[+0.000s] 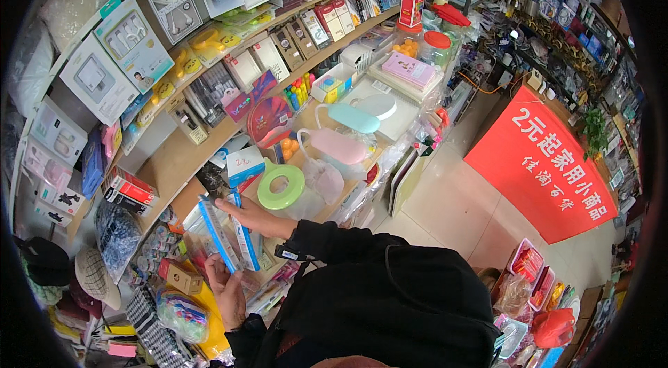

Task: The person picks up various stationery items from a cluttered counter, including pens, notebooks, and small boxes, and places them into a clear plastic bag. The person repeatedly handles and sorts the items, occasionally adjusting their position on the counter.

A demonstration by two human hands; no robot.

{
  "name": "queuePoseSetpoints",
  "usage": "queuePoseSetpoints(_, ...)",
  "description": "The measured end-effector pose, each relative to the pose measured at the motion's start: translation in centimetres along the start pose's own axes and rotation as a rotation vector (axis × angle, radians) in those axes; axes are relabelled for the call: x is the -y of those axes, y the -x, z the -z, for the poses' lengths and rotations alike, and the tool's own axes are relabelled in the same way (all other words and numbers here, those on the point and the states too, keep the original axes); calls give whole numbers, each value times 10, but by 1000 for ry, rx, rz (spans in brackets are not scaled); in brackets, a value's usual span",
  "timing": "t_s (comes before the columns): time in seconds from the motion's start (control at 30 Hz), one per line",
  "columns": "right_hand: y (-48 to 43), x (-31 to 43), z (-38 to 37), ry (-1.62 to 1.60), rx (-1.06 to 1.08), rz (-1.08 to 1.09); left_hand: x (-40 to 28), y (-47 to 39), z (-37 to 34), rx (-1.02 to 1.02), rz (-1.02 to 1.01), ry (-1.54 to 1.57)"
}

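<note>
My left hand (228,289) grips the lower end of a slim blue-and-white box (219,235), which stands tilted. A second slim blue-and-white box (244,238) is beside it, with my right hand (255,216) closed on its upper part. The two boxes lean close together at their lower ends and are a little apart higher up. Just beyond my right hand are a white-and-blue box (245,161) with handwriting and a container with a light green ring-shaped lid (281,186).
Shelves (313,62) with boxed chargers and earphones curve ahead. Pink (339,147) and light blue (355,117) looped objects lie on the counter. Caps (96,274) and wrapped goods sit at lower left. A red banner (548,164) covers a table at right; goods in baskets (527,258) stand behind.
</note>
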State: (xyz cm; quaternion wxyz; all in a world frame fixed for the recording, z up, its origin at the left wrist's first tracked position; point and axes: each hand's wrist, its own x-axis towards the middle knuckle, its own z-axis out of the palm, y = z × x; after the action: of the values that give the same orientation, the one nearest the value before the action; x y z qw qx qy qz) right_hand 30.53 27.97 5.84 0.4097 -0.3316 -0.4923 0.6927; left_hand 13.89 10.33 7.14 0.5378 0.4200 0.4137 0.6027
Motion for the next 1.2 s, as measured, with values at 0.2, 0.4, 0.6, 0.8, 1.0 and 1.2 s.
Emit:
queuePoseSetpoints(0.2, 0, 1, -5, -4, -6, 40, 2, -2, -4, 36, -73, -467)
queuePoseSetpoints(0.4, -20, -27, -5, -312, -27, -129, 9, -8, -3, -104, -296, -923)
queuePoseSetpoints(0.6, -8, -8, -6, -271, 118, 99, -5, -9, -25, -237, -354, -859)
queuePoseSetpoints(0.8, -2, -2, -19, -360, 111, 90, -10, -5, -36, -235, -387, -931)
queuePoseSetpoints(1.0, 2, -8, -23, -226, 297, -76, -6, -3, -28, -398, -204, -753)
queuePoseSetpoints(1.2, 11, 0, -27, -413, 349, -11, -6, -1, -25, -323, -126, -227)
